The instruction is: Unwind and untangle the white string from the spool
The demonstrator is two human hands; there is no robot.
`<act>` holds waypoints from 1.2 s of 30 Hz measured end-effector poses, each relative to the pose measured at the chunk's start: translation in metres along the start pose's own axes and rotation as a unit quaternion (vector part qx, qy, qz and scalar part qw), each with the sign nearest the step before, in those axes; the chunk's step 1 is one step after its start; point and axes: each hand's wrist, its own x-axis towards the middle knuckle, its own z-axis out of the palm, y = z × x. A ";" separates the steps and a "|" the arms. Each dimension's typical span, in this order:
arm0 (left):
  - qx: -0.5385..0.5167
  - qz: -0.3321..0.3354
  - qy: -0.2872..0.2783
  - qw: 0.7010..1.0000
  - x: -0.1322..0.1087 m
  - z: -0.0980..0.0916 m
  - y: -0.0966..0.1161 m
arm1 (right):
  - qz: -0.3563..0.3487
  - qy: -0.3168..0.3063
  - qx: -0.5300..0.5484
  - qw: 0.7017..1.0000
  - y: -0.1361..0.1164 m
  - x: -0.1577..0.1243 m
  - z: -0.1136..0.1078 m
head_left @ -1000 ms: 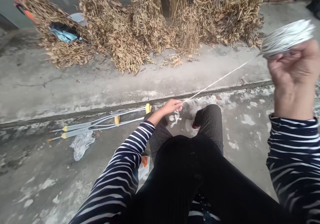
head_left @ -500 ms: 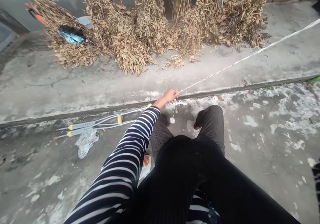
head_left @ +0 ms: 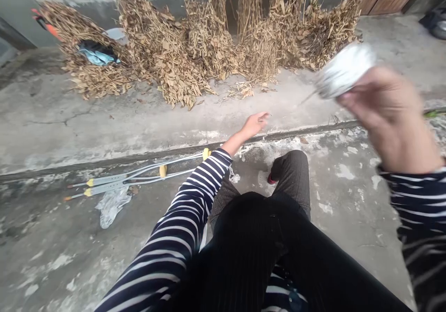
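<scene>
On the right, my right hand [head_left: 386, 102] is raised close to the camera and grips a blurred roll of white string [head_left: 346, 70]. A short strand trails from the roll toward the left. My left hand [head_left: 256, 123] reaches out above the step edge, its fingers stretched forward and slightly apart. Whether string still touches these fingers is too blurred to tell. Below the left wrist, a small white bundle of string [head_left: 235, 177] shows beside my left knee. Both sleeves are striped navy and white.
Dried plant bundles [head_left: 174, 51] lean along the wall, with a blue cloth [head_left: 99, 57] among them. Crutches [head_left: 139, 175] and a clear plastic bag [head_left: 113, 205] lie on the ground at left. A low concrete step [head_left: 104, 135] crosses ahead.
My right hand has come into view from the right with the string roll. The taut string has gone slack or out of sight. My left hand has moved right, its fingers uncurling.
</scene>
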 end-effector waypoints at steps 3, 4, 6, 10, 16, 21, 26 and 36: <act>-0.184 0.075 -0.037 0.979 -0.014 0.030 0.035 | 0.117 -0.105 0.098 0.983 0.029 -0.002 0.040; -0.216 0.082 -0.031 0.973 -0.020 0.035 0.042 | 0.133 -0.114 0.116 0.978 0.042 -0.003 0.050; -0.233 0.075 0.004 0.970 -0.032 0.038 0.047 | 0.149 -0.127 0.119 0.973 0.068 -0.002 0.065; -0.147 0.045 0.087 0.984 -0.049 0.037 0.032 | 0.192 -0.125 0.136 0.964 0.108 -0.003 0.073; -0.149 0.020 0.048 0.987 -0.068 0.044 0.011 | 0.222 -0.115 0.180 0.951 0.125 -0.019 0.069; -0.233 -0.046 -0.018 0.971 -0.088 0.034 0.010 | 0.265 -0.115 0.276 0.917 0.139 -0.034 0.057; -0.233 -0.077 -0.059 0.968 -0.094 0.020 0.006 | 0.299 -0.105 0.364 0.876 0.150 -0.050 0.051; -0.131 -0.126 -0.007 0.983 -0.081 0.038 -0.020 | 0.300 -0.115 0.355 0.878 0.153 -0.067 0.054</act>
